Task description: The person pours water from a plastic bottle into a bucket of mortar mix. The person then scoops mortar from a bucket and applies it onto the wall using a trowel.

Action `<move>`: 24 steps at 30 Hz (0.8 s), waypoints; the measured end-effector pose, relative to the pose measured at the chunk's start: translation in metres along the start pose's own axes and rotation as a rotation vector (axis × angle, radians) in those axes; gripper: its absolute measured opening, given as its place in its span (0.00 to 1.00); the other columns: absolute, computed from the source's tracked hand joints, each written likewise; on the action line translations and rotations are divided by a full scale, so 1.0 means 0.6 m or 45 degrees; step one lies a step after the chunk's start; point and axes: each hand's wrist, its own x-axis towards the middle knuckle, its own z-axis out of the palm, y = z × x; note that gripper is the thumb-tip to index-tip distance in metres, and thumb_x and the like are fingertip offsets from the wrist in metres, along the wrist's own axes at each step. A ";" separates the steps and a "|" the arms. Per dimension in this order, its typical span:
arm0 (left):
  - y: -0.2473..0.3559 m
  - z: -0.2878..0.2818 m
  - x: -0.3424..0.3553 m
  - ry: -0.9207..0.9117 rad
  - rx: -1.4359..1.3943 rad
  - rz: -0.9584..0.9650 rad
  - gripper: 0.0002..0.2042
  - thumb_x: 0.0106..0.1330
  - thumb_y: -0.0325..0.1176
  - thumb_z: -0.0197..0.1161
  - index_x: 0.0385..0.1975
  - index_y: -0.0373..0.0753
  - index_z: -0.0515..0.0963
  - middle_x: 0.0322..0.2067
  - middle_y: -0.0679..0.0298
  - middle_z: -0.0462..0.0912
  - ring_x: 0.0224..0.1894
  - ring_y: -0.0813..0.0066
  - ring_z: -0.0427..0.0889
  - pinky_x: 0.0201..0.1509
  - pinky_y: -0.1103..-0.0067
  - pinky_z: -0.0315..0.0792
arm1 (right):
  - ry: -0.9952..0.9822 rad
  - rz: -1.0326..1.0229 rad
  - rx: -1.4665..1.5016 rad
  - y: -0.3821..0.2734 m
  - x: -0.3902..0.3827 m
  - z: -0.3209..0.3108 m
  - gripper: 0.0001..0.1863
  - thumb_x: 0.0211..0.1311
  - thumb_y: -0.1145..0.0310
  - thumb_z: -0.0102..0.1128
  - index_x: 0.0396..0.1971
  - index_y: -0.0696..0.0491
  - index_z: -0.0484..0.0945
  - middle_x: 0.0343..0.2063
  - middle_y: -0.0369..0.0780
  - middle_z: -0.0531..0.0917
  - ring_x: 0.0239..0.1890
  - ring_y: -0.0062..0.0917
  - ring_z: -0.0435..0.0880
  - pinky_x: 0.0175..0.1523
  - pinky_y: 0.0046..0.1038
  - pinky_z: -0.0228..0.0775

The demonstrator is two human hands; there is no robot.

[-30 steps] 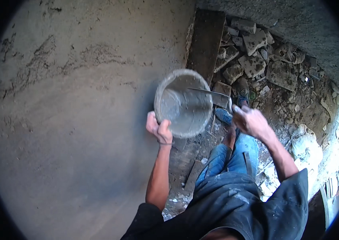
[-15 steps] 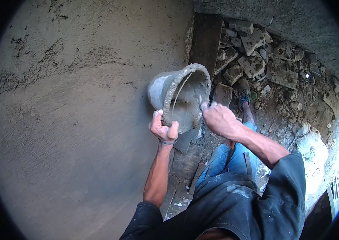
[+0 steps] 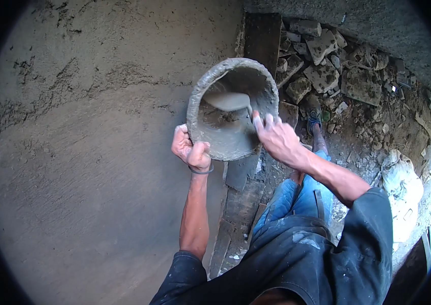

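My left hand (image 3: 191,150) grips a mortar-crusted bucket (image 3: 194,109) at the lower left of its rim. The bucket is tipped so that its mouth faces me, and some grey mortar (image 3: 220,122) shows inside. Closed around a trowel's handle, my right hand (image 3: 279,141) is at the right side of the mouth. The trowel's (image 3: 230,101) pale, smeared blade lies inside the bucket, pointing left. Most of its handle is hidden by my fingers.
A rough, grey plastered wall (image 3: 98,152) fills the left, close beside the bucket. Broken stone slabs (image 3: 322,76) and rubble cover the ground at the far right. A white sack (image 3: 401,193) lies to the right of my legs. A dark board (image 3: 261,43) stands in the corner.
The bucket has turned its mouth more toward me and risen a little. My left hand moved slightly left with it. The trowel blade now shows inside the bucket.
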 end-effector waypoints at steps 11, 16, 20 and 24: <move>-0.006 0.010 0.030 -0.030 -0.058 0.056 0.09 0.32 0.23 0.48 0.18 0.29 0.67 0.22 0.66 0.67 0.21 0.84 0.65 0.27 0.89 0.60 | -0.052 0.001 0.045 -0.006 0.031 0.000 0.24 0.55 0.77 0.48 0.53 0.72 0.64 0.30 0.51 0.76 0.31 0.37 0.80 0.25 0.31 0.77; -0.021 -0.014 0.038 0.031 -0.002 0.207 0.09 0.33 0.22 0.48 0.19 0.29 0.67 0.22 0.67 0.69 0.19 0.86 0.63 0.25 0.89 0.59 | -0.266 -0.171 -0.169 -0.009 -0.018 -0.035 0.24 0.54 0.74 0.51 0.51 0.71 0.67 0.28 0.48 0.77 0.28 0.33 0.80 0.23 0.28 0.74; -0.001 0.012 0.022 -0.034 0.168 0.139 0.09 0.34 0.23 0.48 0.19 0.29 0.67 0.21 0.68 0.68 0.20 0.85 0.63 0.24 0.88 0.58 | -0.133 -0.058 -0.233 0.024 0.012 -0.037 0.25 0.54 0.72 0.51 0.52 0.69 0.68 0.28 0.46 0.77 0.29 0.32 0.80 0.24 0.26 0.74; 0.011 0.035 0.017 -0.068 0.247 0.096 0.09 0.35 0.24 0.49 0.20 0.31 0.67 0.19 0.70 0.66 0.19 0.86 0.60 0.23 0.88 0.56 | -0.215 -0.025 -0.168 0.012 -0.008 -0.008 0.25 0.56 0.73 0.49 0.53 0.70 0.66 0.31 0.48 0.77 0.31 0.34 0.81 0.27 0.29 0.76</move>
